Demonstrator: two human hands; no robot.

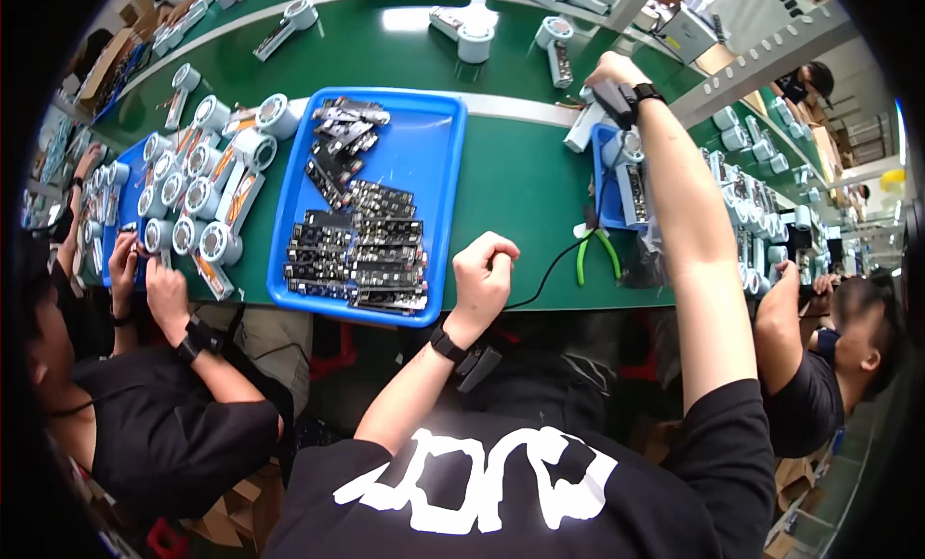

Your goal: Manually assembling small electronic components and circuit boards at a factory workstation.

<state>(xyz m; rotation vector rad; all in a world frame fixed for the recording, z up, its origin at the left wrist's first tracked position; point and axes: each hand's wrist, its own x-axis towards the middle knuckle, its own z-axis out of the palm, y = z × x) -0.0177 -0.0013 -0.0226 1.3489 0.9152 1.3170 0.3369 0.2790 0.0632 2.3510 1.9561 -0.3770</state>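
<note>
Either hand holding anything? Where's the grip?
Right hand is closed around a white fan part at its upper end. Left hand is fisted by the blue tray; cannot tell if it holds anything.

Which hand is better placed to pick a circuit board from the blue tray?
Left, probably. The left hand rests fisted beside the blue tray and its circuit boards; the right hand is stretched far out at a white handheld part.

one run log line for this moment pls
left hand: fisted at blue tray of circuit boards | right hand: reaching far, on white fan part | green cutters: idle on belt
</note>
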